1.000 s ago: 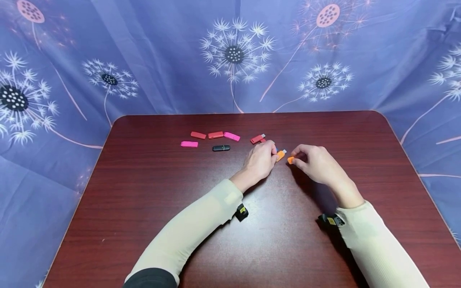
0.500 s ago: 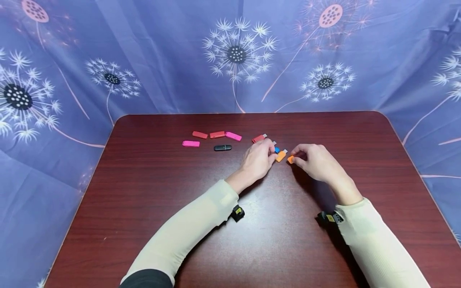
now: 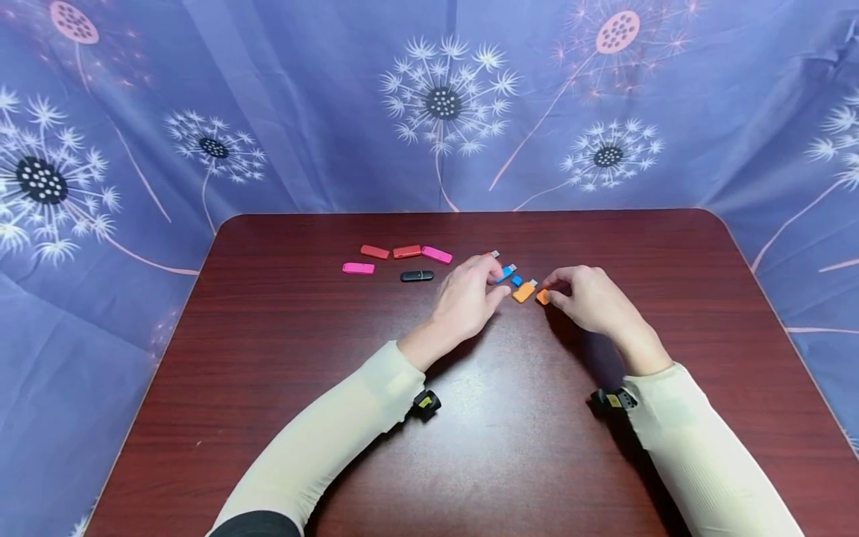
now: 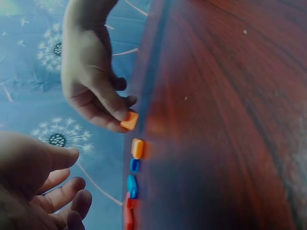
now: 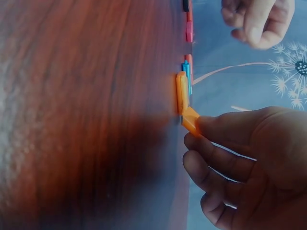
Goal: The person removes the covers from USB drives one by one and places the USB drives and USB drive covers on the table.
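My right hand (image 3: pixel 587 302) pinches a small orange USB stick cap (image 5: pixel 190 120) between thumb and index finger. Just left of it lies the orange USB stick (image 3: pixel 524 291), its metal plug bare. A blue cap (image 3: pixel 517 280) and an uncapped blue USB stick (image 3: pixel 505 274) lie behind that stick. My left hand (image 3: pixel 466 297) hovers by the blue stick with fingers loosely bent; the left wrist view shows nothing between them. Beyond its fingers the plug of a red USB stick (image 3: pixel 493 254) peeks out, the rest being hidden in the head view.
On the left of the brown table (image 3: pixel 268 358) lie a black USB stick (image 3: pixel 417 276), two pink ones (image 3: pixel 359 268) and two red ones (image 3: pixel 406 252). A blue dandelion-print cloth (image 3: pixel 302 112) hangs behind the table's back edge.
My left hand has drawn back to the left, uncovering the blue stick and blue cap while covering more of the red stick. My right hand keeps its pinch on the orange cap, almost still.
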The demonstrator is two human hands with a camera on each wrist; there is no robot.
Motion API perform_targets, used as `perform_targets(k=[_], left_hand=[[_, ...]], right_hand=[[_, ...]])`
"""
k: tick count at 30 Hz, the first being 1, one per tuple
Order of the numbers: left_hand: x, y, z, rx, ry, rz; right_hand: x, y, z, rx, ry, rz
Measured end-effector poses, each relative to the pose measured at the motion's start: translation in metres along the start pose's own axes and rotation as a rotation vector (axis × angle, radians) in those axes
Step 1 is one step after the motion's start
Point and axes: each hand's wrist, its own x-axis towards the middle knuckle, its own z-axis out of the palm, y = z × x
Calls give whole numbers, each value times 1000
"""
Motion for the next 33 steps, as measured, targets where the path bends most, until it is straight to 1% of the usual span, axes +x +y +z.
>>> perform_targets(k=[6, 15, 23, 33], left_hand=[[-10, -2, -17, -12, 4, -10], [-26, -10, -40, -44, 52, -14], [-38, -24, -57, -56, 117, -15], [-52, -44, -78, -58, 165, -41]], right_hand=[[2, 1, 2, 16, -22, 10], [5, 3, 4, 17, -30, 10], [7, 5, 7, 38, -54, 29], [11, 8, 6, 44, -53, 23]])
